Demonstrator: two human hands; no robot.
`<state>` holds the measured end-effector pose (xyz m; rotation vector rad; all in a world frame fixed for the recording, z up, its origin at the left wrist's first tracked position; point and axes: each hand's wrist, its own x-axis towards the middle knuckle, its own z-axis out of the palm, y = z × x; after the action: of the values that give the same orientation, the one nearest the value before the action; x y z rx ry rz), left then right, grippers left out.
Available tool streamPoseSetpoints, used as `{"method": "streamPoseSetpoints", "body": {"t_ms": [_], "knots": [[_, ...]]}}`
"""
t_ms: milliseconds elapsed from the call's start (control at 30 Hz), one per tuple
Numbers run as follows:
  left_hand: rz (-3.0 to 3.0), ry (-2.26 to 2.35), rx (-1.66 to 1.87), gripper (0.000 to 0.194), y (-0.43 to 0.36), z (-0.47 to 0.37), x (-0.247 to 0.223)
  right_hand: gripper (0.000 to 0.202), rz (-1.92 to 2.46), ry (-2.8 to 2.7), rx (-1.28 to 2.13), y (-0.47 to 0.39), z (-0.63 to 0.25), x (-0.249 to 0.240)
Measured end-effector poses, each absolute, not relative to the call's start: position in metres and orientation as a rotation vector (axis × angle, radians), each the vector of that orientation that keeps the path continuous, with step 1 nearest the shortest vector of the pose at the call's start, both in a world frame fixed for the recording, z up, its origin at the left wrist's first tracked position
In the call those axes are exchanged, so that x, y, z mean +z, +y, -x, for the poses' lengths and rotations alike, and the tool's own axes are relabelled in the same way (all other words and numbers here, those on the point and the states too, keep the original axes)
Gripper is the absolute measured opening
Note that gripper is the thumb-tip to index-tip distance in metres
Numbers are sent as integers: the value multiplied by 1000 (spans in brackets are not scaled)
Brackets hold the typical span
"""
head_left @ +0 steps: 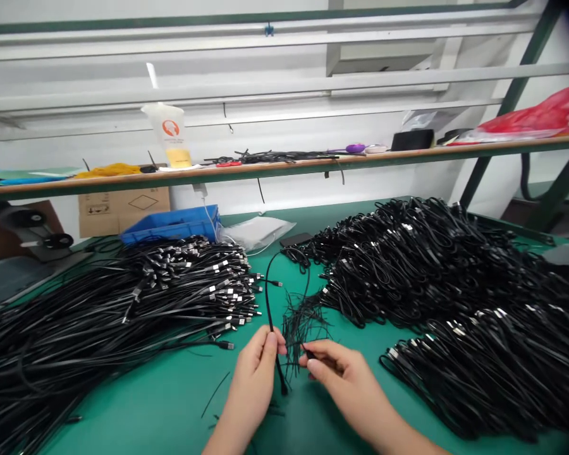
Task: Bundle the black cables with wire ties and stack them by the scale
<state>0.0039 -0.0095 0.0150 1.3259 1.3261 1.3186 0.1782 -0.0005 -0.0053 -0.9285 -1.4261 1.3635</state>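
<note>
Both hands near center, apart. Left hand (260, 354): thumb pressed toward the curled index finger, forearm in from the near edge. Right hand (332, 366): thumb and fingers pinched, pointing left, forearm from near right; exact fingertip contact hard to tell.

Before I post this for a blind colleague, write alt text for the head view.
A left hand holds a black cable and a right hand a small black piece above a green table, between heaped straight cables left and looped cables right.
</note>
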Motion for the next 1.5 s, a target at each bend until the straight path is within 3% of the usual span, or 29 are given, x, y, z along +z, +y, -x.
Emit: {"method": "streamPoseSetpoints", "body": {"t_ms": [133,300,600,733,1000,1500], "knots": [[-1161,1280,1451,41,-10,-10,17,23,999,-1533,1287,-6,-173,-5],[-1058,1260,1658,37,-10,-7,19,30,1013,-1475,1424,-8,-168,-11],[-1061,1211,1455,41,-9,-20,7,35,973,-1396,1464,-5,-164,-16],[-989,1103,1286,42,-13,-26,4,23,933,-1546,1284,-4,-167,-14],[-882,1026,1373,35,-16,-31,5,13,923,-1671,1121,-5,-170,-18],[-848,1009,1430,47,-11,-22,8,16,704,-1836,597,-7,-169,-17]]}}
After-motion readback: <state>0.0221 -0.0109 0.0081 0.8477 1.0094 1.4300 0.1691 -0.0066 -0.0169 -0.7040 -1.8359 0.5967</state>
